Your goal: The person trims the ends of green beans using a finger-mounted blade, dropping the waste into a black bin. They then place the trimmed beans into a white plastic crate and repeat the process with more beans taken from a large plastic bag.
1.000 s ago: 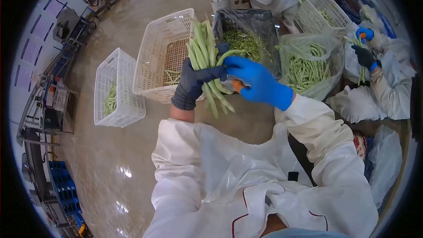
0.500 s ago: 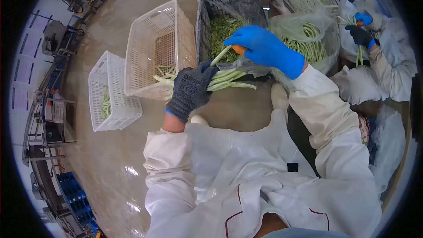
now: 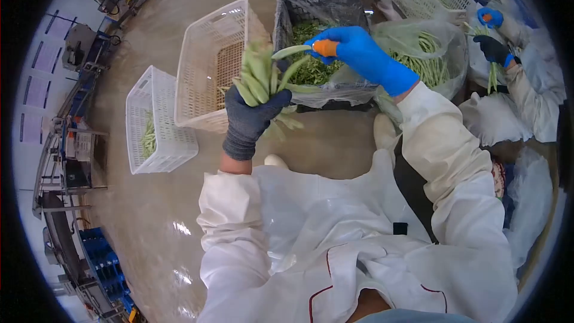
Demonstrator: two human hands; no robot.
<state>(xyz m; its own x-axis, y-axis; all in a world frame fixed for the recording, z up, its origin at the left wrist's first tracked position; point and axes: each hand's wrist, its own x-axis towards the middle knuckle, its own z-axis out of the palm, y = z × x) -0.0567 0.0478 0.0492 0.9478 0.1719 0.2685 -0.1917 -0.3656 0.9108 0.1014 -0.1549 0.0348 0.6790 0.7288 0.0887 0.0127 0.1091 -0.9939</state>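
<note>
A bunch of green beans (image 3: 257,78) stands up out of my left hand (image 3: 250,116), which wears a dark grey knit glove and is closed around it. More bean ends stick out below and to the right of that hand. My right hand (image 3: 373,60), in a blue glove, pinches the end of a single green bean (image 3: 291,52) beside the bunch. An orange piece (image 3: 326,48), apparently a cover on the thumb, shows at its fingertips. Beneath my right hand is a black crate (image 3: 287,30) lined with clear plastic, holding chopped green bits.
A tall cream crate (image 3: 197,54) and a smaller white crate (image 3: 179,149) with some beans stand on the left. A plastic bag of beans (image 3: 427,60) is at the right. Co-workers' gloved hands (image 3: 493,48) hold beans at the far right. Machinery lines the left wall.
My left hand has turned the bunch from lying sideways to pointing up. My right hand has shifted slightly, its orange piece now more exposed. The whole view has moved a little.
</note>
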